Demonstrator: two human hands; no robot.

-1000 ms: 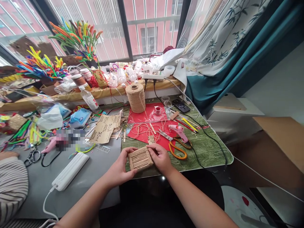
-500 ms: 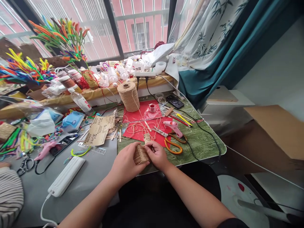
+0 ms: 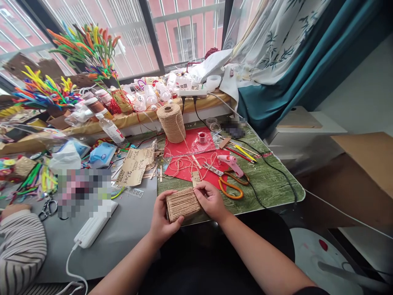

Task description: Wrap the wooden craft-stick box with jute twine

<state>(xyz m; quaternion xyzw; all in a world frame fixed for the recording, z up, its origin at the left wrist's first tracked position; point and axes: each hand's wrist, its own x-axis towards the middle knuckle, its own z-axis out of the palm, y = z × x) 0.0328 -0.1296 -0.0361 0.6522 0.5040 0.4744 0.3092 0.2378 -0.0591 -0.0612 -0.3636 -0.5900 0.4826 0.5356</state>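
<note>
My left hand (image 3: 161,223) is closed around a small block wrapped in rows of brown twine (image 3: 184,204), fingers behind it and thumb on its front edge. At the block's upper right corner, the fingertips of my right hand (image 3: 211,201) are pinched on the twine. A large spool of twine (image 3: 172,125) stands upright on a red sheet (image 3: 195,135). From it a strand runs down to loose loops of twine (image 3: 178,164) in front of my hands. Just beyond my right fingers lies a small printed paper piece (image 3: 196,178).
Right of the loops lie orange-handled scissors (image 3: 230,192) and a pink glue gun (image 3: 230,161) with a black cord. Printed sandpaper sheets (image 3: 132,170) and a white power strip (image 3: 95,223) are to the left. A co-worker's striped sleeve (image 3: 23,246) shows at the left edge.
My left hand has turned the twine-wrapped block so its broad ribbed side faces up toward me. My right hand stays at its right end. The view has shifted slightly left.
</note>
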